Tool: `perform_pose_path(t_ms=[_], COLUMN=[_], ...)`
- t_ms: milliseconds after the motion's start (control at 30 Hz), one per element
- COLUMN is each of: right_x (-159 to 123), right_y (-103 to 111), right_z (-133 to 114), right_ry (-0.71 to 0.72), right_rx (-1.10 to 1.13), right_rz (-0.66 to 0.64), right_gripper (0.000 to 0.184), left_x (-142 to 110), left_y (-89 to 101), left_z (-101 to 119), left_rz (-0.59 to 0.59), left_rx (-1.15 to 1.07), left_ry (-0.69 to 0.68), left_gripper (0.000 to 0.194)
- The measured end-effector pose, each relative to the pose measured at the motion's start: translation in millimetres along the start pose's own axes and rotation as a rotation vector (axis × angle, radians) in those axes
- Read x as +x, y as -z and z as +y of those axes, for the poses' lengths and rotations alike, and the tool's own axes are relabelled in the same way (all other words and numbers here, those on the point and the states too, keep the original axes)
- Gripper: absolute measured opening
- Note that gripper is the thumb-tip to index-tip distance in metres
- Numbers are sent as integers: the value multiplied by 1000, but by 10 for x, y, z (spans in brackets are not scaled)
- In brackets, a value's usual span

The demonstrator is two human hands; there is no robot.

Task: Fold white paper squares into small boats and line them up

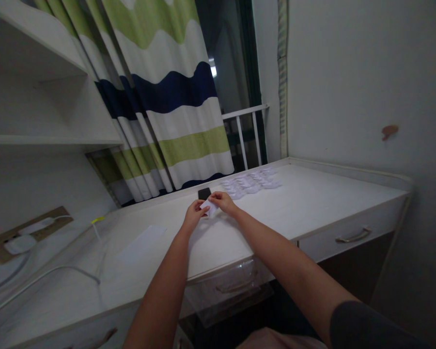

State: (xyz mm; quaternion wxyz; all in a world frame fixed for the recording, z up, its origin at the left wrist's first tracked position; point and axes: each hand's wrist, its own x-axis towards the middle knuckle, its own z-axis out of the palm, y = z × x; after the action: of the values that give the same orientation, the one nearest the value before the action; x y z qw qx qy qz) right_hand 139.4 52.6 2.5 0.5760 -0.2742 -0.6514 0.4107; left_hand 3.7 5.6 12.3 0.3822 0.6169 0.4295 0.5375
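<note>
Both hands are over the white desk (298, 203), near its back edge. My left hand (195, 216) and my right hand (223, 202) pinch a small piece of white paper (210, 208) between them, and its folds are partly hidden by my fingers. A black phone (204, 194) lies flat just beyond my fingers. To the right, several small folded white paper pieces (250, 183) are spread in rows on the desktop. A flat white paper sheet (142, 244) lies to the left of my left forearm.
White shelves (39, 97) fill the upper left, with a wall socket panel (29, 233) and a white cable (47, 274) below. A striped curtain (167, 97) and white railing (245, 131) stand behind the desk. Drawers with metal handles (353, 235) sit under the desktop.
</note>
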Motion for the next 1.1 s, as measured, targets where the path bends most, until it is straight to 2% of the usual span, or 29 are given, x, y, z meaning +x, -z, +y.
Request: perform_pose_path(t_ms=[133, 233, 333, 467, 533, 600, 700, 833, 1100], right_x=[10, 20, 27, -1, -31, -55, -58, -15, -25], right_y=[-2, -10, -18, -21, -25, -30, -29, -18, -5], right_z=[5, 18, 27, 0, -20, -28, 8, 96, 60], right_ry=[6, 6, 34, 73, 48, 14, -7, -18, -24], right_rx=[34, 18, -32, -211, -289, -339, -360, -338, -338], right_rz=[4, -8, 48, 157, 92, -26, -162, -148, -145], right_gripper=[21, 23, 23, 28, 29, 29, 21, 9, 13], left_x=[-6, 13, 36, 49, 47, 43, 35, 23, 41], left_y=[0, 11, 26, 43, 51, 60, 72, 71, 57], left_z=[-13, -32, -45, -65, -78, -85, -76, -41, -85], left_rz=[-42, -33, 9, 125, 163, 177, 177, 182, 154], left_rx=[20, 23, 50, 89, 115, 151, 205, 222, 194], left_ry=[35, 27, -12, -102, -150, -187, -217, -196, -175], left_gripper=[39, 37, 35, 36, 37, 36, 25, 15, 29])
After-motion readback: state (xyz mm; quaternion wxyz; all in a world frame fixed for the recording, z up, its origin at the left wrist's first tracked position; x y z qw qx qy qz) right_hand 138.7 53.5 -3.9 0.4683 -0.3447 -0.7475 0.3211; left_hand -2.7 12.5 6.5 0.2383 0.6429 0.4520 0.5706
